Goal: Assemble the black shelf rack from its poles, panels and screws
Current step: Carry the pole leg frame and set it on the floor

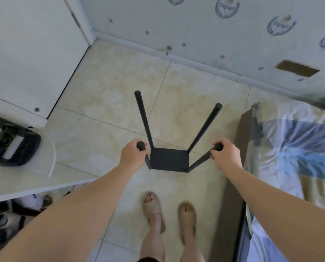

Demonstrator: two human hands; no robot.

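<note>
The left hand (132, 155) is clenched around the top of a thin black round pole (148, 162). The right hand (227, 155) grasps the top of a second black pole (199, 161). Between the two grips and lower down is the square black panel (169, 158), which joins these poles above the beige tiled floor (105, 103). Beyond the hands, two far black poles (143, 118) stand free.

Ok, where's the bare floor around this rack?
Bare tiles lie beyond the rack up to the wall, and left of it toward the white door. Crowded: board and bed close on the right; table with bag, shoes beneath, near left.
</note>
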